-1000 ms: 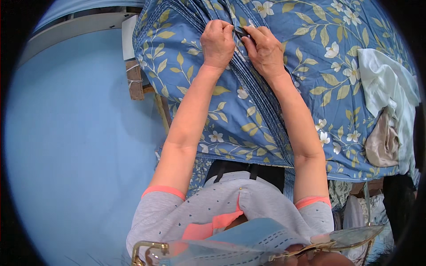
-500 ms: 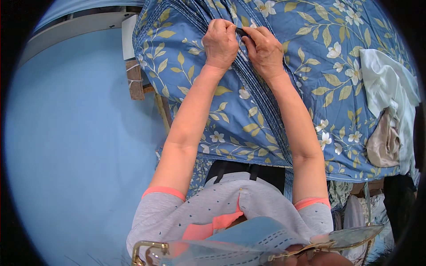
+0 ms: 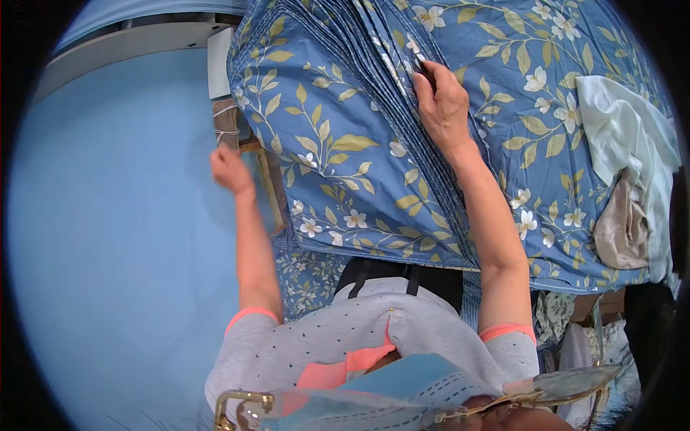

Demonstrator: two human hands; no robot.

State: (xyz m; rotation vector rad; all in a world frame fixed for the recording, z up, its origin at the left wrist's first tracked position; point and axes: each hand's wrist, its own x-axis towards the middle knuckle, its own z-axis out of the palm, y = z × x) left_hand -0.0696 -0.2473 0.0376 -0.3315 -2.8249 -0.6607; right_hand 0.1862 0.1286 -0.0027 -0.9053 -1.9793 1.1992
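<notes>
A thick stack of blue fabric with white flowers and olive leaves (image 3: 345,142) lies before me, its many folded edges running in a slanting band down the middle. My right hand (image 3: 443,108) rests beside that band, thumb and fingers closed on a small dark object (image 3: 424,67) that shows only at the fingertips; its kind is unclear. My left hand (image 3: 231,171) is off the fabric, past its left edge, near a wooden block (image 3: 224,118). Its fingers are curled in and slightly blurred, and whatever they may hold is hidden.
At the right edge of the fabric lie a crumpled white satin cloth (image 3: 622,129) and a beige cloth (image 3: 623,226). White string is tied round the wooden block at the left. Below right, more cloths (image 3: 575,337) are piled under the edge. A pale blue floor (image 3: 122,237) spreads at left.
My left hand has left the folded edges and swung down and left, off the fabric. My right hand has shifted slightly right and down, with the dark object in it.
</notes>
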